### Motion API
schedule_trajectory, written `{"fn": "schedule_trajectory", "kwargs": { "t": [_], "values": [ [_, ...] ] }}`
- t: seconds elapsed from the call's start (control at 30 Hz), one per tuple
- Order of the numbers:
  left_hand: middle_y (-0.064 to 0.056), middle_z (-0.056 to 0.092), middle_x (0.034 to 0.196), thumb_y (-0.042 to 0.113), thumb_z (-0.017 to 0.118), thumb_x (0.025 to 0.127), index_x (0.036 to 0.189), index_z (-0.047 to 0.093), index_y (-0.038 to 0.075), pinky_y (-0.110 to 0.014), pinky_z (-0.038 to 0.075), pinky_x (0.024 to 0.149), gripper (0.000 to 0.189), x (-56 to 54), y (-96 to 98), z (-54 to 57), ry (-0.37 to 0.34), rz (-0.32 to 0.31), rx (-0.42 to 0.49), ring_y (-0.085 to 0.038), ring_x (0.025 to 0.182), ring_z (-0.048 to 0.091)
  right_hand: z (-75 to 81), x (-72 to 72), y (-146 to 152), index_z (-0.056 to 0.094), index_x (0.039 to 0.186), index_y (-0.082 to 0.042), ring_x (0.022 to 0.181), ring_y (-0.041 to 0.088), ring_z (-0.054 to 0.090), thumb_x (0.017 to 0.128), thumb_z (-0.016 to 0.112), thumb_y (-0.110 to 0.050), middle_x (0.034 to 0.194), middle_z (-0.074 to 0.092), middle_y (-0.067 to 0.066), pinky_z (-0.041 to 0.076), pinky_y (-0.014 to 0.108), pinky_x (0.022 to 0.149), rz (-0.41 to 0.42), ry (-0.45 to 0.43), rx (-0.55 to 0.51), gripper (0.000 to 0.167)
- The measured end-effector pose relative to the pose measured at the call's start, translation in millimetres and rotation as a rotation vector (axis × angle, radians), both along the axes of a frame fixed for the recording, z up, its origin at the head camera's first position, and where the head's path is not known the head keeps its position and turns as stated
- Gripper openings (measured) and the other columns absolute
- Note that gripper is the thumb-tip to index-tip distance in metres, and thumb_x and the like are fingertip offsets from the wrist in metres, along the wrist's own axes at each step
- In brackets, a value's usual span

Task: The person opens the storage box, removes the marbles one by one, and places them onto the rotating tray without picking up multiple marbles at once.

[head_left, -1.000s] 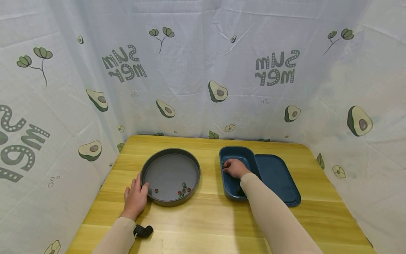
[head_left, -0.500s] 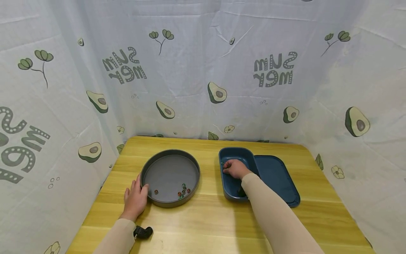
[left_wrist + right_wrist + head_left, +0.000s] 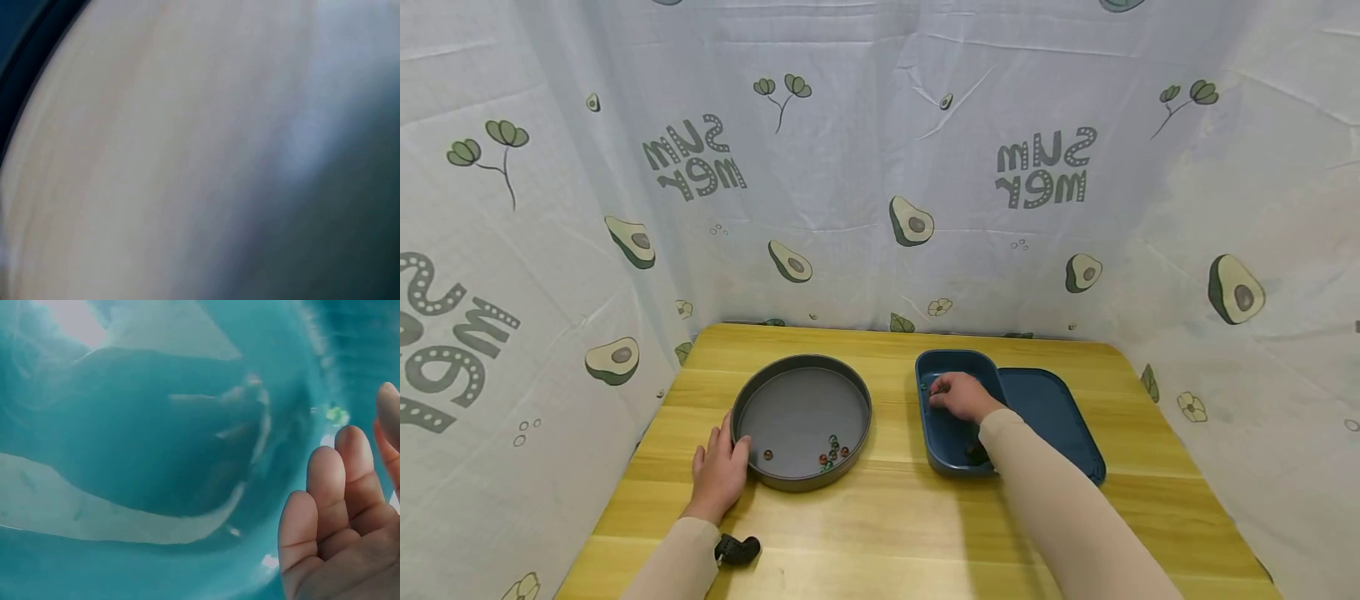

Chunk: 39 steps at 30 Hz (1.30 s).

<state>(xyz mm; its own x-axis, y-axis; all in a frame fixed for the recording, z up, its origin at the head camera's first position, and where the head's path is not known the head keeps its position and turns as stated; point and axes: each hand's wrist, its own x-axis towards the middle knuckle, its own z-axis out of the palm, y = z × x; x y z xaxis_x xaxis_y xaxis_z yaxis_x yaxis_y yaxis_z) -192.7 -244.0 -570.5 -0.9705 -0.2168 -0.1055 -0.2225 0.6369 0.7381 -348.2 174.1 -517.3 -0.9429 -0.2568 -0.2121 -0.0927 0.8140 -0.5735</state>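
Note:
In the head view my left hand [image 3: 718, 475] rests against the left side of a round dark grey baking pan [image 3: 801, 400], fingers mostly straight along the outside and thumb at the rim. Several red and green glass marbles [image 3: 832, 450] lie in the pan's near part. My right hand [image 3: 962, 396] reaches into a deep blue rectangular container [image 3: 928, 433], thumb and fingertips pinching a marble that they mostly hide. Beside them, at the left wall, sits a green marble [image 3: 924, 386]. In the right wrist view the other fingers [image 3: 328, 475] curl loosely near this green marble [image 3: 338, 415].
A flat blue lid [image 3: 1048, 408] lies to the right of the container, partly behind the right forearm. Wooden tabletop [image 3: 850, 533] shows in front of the pan. A printed curtain [image 3: 850, 167] encloses the table. The left wrist view is blurred, with a dark edge [image 3: 31, 56] at upper left.
The right hand has shifted slightly to the right inside the container, its fingertips coming a little away from the left wall. My left hand and the pan keep their places.

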Motion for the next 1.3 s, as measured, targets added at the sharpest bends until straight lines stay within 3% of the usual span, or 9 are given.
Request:
{"fn": "schedule_trajectory", "kwargs": {
  "t": [0.37, 0.57, 1.0, 1.3],
  "values": [
    [-0.029, 0.014, 0.174, 0.038, 0.031, 0.113, 0.171, 0.004, 0.007, -0.067, -0.011, 0.127, 0.07, -1.0, 0.3, 0.5, -0.003, -0.005, -0.008, -0.047, 0.163, 0.002, 22.9, 2.7, -5.4, 0.071, 0.118, -0.01, 0.098, 0.026, 0.067, 0.103, 0.069, -0.021, 0.114, 0.073, 0.011, 0.058, 0.046, 0.089, -0.006, 0.059, -0.071, 0.019],
    [-0.03, 0.014, 0.173, 0.037, 0.031, 0.113, 0.17, 0.005, 0.006, -0.067, -0.011, 0.128, 0.07, -1.3, 1.2, 0.6, -0.002, -0.002, -0.011, -0.048, 0.162, 0.003, 29.1, 5.9, -14.3, 0.071, 0.119, -0.01, 0.093, 0.023, 0.064, 0.103, 0.068, -0.022, 0.109, 0.072, 0.009, 0.056, 0.043, 0.085, 0.016, 0.073, -0.089, 0.02],
    [-0.03, 0.015, 0.173, 0.037, 0.031, 0.113, 0.17, 0.005, 0.007, -0.066, -0.01, 0.128, 0.07, -0.3, 1.2, -0.4, -0.004, 0.006, -0.009, -0.048, 0.163, 0.004, 30.2, 16.4, -40.4, 0.072, 0.109, -0.01, 0.078, 0.018, 0.059, 0.102, 0.07, -0.018, 0.095, 0.069, 0.006, 0.05, 0.031, 0.069, 0.109, 0.066, -0.106, 0.011],
    [-0.032, 0.017, 0.172, 0.035, 0.033, 0.113, 0.17, 0.009, 0.005, -0.068, -0.008, 0.127, 0.069, 0.1, 1.9, 0.9, 0.02, 0.012, -0.014, -0.05, 0.161, 0.007, 30.6, 19.1, -42.8, 0.072, 0.107, -0.01, 0.076, 0.018, 0.057, 0.102, 0.07, -0.017, 0.094, 0.069, 0.005, 0.049, 0.029, 0.066, 0.125, 0.054, -0.113, 0.009]
  ]
}}
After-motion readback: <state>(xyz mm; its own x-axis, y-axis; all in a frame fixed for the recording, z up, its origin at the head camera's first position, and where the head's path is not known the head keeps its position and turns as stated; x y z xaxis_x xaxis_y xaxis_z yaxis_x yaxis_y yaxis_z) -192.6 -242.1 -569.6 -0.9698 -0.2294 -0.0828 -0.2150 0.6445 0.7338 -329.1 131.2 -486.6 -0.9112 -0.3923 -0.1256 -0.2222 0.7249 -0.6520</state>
